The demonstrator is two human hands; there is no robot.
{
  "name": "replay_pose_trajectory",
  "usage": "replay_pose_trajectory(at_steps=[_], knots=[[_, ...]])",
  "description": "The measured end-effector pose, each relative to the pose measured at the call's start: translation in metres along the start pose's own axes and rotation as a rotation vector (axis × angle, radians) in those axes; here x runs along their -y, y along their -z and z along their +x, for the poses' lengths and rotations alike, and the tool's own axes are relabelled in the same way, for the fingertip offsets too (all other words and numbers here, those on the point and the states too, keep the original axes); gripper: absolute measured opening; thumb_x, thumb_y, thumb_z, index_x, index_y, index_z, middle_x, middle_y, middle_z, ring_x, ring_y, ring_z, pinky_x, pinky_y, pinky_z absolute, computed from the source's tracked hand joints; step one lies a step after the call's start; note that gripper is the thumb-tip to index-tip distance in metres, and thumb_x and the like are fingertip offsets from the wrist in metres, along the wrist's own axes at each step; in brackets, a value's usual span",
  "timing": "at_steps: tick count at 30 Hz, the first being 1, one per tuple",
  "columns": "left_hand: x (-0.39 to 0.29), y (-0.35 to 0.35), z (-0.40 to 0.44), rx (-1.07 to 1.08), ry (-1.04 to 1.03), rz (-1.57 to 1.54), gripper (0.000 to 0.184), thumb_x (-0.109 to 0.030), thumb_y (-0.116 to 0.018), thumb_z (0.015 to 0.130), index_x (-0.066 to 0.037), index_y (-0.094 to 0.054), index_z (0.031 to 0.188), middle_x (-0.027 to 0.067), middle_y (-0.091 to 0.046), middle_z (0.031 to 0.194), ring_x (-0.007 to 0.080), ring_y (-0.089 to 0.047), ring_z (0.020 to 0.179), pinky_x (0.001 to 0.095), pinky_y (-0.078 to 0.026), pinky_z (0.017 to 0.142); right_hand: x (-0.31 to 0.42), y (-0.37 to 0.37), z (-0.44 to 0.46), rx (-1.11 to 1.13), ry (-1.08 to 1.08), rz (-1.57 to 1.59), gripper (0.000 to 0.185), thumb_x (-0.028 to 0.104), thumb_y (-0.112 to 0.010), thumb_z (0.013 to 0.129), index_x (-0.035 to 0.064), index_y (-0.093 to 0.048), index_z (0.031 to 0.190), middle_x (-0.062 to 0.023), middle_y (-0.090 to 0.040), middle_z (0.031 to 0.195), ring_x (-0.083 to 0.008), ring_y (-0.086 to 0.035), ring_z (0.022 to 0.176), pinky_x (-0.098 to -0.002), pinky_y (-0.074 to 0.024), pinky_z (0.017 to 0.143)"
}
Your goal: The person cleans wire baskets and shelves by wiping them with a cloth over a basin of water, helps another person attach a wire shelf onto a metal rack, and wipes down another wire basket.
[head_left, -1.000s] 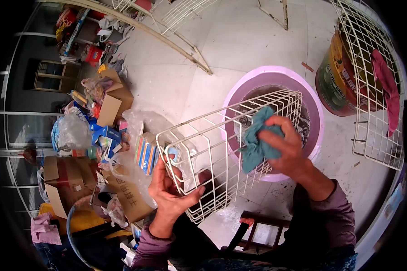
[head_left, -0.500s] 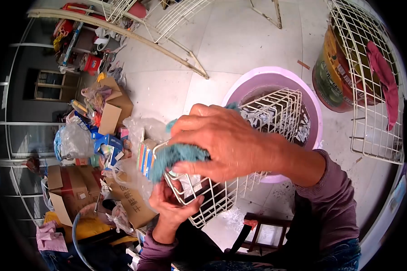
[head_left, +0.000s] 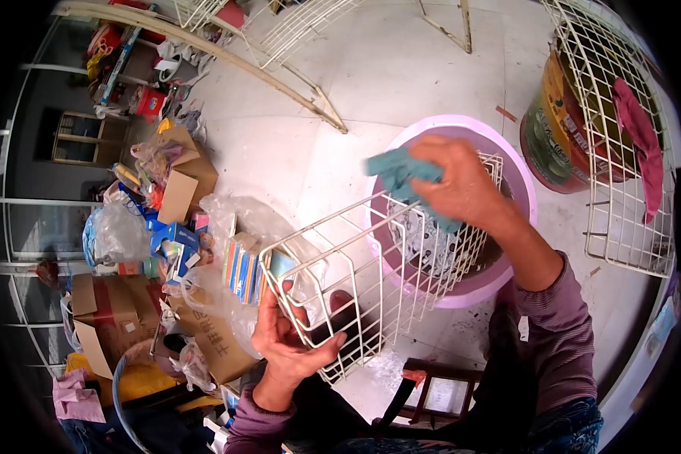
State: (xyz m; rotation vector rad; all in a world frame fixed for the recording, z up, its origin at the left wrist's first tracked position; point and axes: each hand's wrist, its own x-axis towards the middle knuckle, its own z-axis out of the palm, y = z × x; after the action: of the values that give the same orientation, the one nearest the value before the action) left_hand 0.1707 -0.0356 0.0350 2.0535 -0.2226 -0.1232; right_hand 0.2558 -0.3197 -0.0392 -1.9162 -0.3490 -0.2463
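Observation:
A white wire basket slants across the middle of the head view, its far end over a purple basin. My left hand is closed around the basket's near end, fingers under the frame and thumb on the wires. My right hand grips a wet-looking teal cloth over the basket's far part, above the basin. Part of the cloth hangs down against the wires. Dark water and pale, patterned material show in the basin through the wires.
A wire rack with a dark red cloth leans over a colourful bucket at the right. Cardboard boxes, plastic bags and small packets crowd the left. A small wooden stool stands near my legs.
My right hand has moved with the teal cloth from the basket's near end to its far part above the basin. My left hand keeps its hold.

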Motion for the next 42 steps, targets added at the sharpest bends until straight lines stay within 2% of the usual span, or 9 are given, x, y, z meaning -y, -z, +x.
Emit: replay_pose_trajectory(at_steps=[3,5,8,18,26,29,32,33,42], knots=[[0.0,-0.007,0.002,-0.063,-0.019,-0.021,0.084,-0.005,-0.081,0.052,0.005,-0.04,0.124,-0.0023,-0.046,0.076,0.0076,-0.048,0.069,0.0202,-0.037,0.061,0.007,0.012,-0.009,-0.212,-0.196,0.039,0.018,0.006,-0.069,0.073,-0.0027,-0.064,0.087,-0.0107,-0.058,0.08,-0.0183,-0.057,0.074,-0.0314,-0.0454,0.063],[-0.005,-0.009,0.003,-0.1,0.009,0.003,0.084,-0.01,-0.082,0.05,0.005,-0.042,0.123,-0.005,-0.041,0.072,0.004,-0.04,0.061,0.0181,-0.029,0.056,0.023,-0.001,-0.008,-0.262,0.238,-0.015,0.021,0.019,-0.072,0.072,0.0008,-0.065,0.08,-0.0088,-0.055,0.075,-0.0206,-0.053,0.072,-0.0343,-0.0457,0.065],[-0.006,-0.011,0.002,-0.086,-0.006,-0.088,0.081,-0.004,-0.079,0.054,0.003,-0.04,0.125,-0.0043,-0.042,0.069,0.0064,-0.046,0.063,0.0212,-0.041,0.062,0.022,-0.019,-0.016,-0.132,0.237,-0.051,0.022,0.02,-0.072,0.075,0.0017,-0.066,0.086,-0.0094,-0.059,0.08,-0.0222,-0.057,0.078,-0.0353,-0.0467,0.067],[0.002,-0.006,0.002,-0.075,-0.068,0.009,0.083,-0.009,-0.081,0.053,0.002,-0.04,0.124,-0.0031,-0.041,0.072,0.0067,-0.045,0.062,0.0202,-0.037,0.058,-0.112,-0.002,-0.059,-0.538,-0.074,-0.474,0.022,0.022,-0.065,0.078,0.0008,-0.063,0.084,-0.0133,-0.055,0.076,-0.0325,-0.056,0.069,-0.0407,-0.0465,0.061],[0.007,-0.005,0.006,-0.107,-0.078,0.001,0.081,-0.01,-0.079,0.053,0.003,-0.043,0.124,-0.0045,-0.04,0.072,0.0043,-0.04,0.059,0.018,-0.031,0.053,-0.149,-0.015,-0.067,-0.853,-0.436,-0.229,0.024,0.022,-0.066,0.079,-0.0002,-0.064,0.089,-0.0165,-0.058,0.085,-0.0338,-0.057,0.08,-0.0378,-0.046,0.069],[0.01,-0.003,0.006,-0.129,-0.058,0.003,0.081,-0.011,-0.079,0.053,0.002,-0.043,0.124,-0.0046,-0.04,0.073,0.0038,-0.039,0.058,0.0178,-0.03,0.052,-0.114,-0.031,-0.069,-0.943,-0.198,-0.258,0.018,0.016,-0.065,0.079,-0.001,-0.062,0.085,-0.0162,-0.056,0.088,-0.0314,-0.057,0.081,-0.0362,-0.0454,0.07],[0.005,-0.006,0.008,-0.143,-0.027,-0.021,0.082,-0.008,-0.077,0.052,0.003,-0.042,0.125,-0.0046,-0.04,0.074,0.0038,-0.038,0.058,0.0176,-0.03,0.053,-0.061,-0.045,-0.063,-0.953,-0.039,0.434,0.011,0.006,-0.062,0.078,-0.0014,-0.058,0.084,-0.0137,-0.052,0.093,-0.0283,-0.055,0.081,-0.0352,-0.0451,0.07],[0.006,-0.006,0.008,-0.156,-0.018,-0.031,0.082,-0.008,-0.076,0.052,0.003,-0.042,0.125,-0.0044,-0.041,0.075,0.004,-0.038,0.058,0.0175,-0.03,0.053,-0.063,-0.042,-0.075,-0.757,-0.05,-0.269,0.014,0.004,-0.061,0.076,-0.0018,-0.057,0.088,-0.0129,-0.051,0.092,-0.0269,-0.054,0.08,-0.0341,-0.0451,0.068],[0.006,-0.009,0.017,-0.23,0.037,-0.087,0.075,-0.006,-0.075,0.054,0.004,-0.045,0.121,-0.0049,-0.04,0.069,0.0049,-0.04,0.061,0.018,-0.031,0.056,-0.027,-0.057,-0.119,-0.506,-0.132,0.174,0.018,0.013,-0.067,0.079,-0.0008,-0.062,0.089,-0.0118,-0.055,0.086,-0.0222,-0.058,0.08,-0.0312,-0.0471,0.067]])
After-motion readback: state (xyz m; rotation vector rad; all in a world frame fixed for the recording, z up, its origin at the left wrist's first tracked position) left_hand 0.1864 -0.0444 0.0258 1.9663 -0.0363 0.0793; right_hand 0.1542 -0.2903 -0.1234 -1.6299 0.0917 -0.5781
